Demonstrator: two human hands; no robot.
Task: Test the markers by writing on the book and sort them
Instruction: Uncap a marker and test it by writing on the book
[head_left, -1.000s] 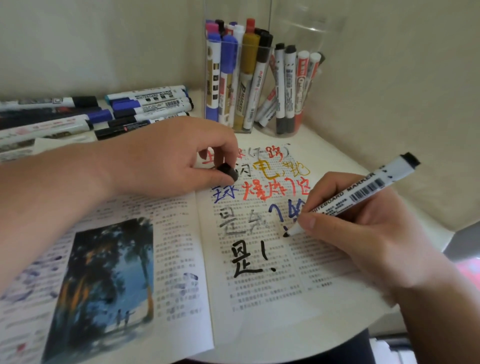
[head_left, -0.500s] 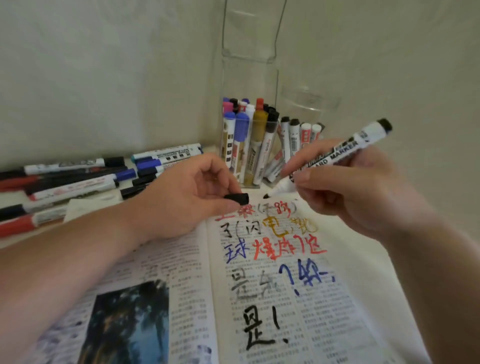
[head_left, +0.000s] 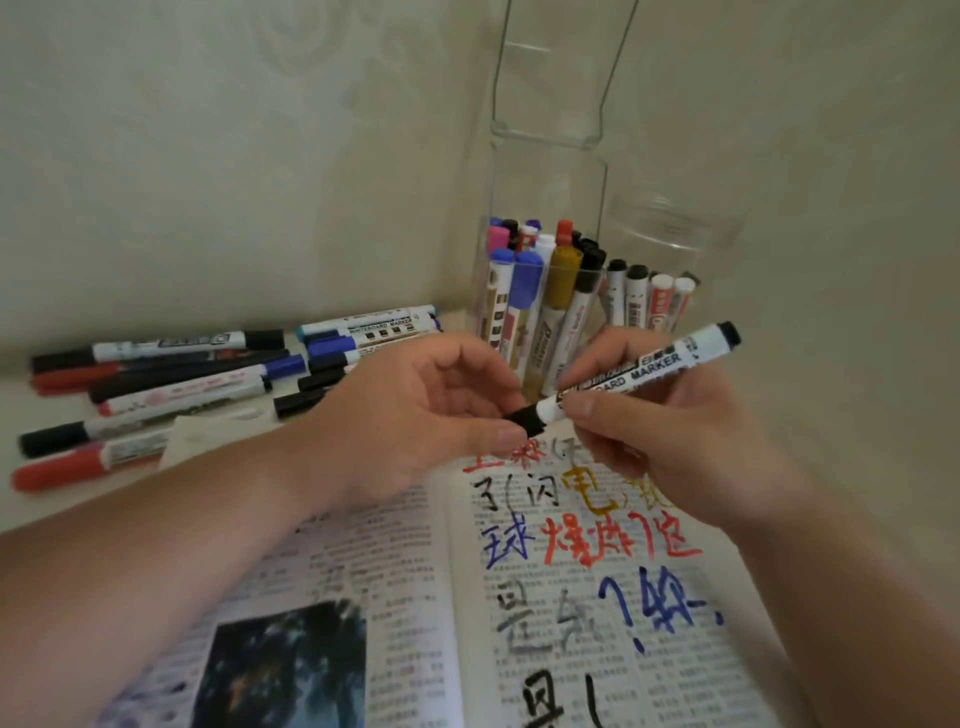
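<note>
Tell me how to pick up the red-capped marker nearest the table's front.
Pinch the red-capped marker at its red part, fingers coming from above across its width. It lies flat and sideways, a black-capped marker close behind it, its right end at the paper's edge.

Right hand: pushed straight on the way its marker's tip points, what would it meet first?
The black cap pinched in the left hand, right at the tip of the marker; whether it is already seated is unclear.
</note>
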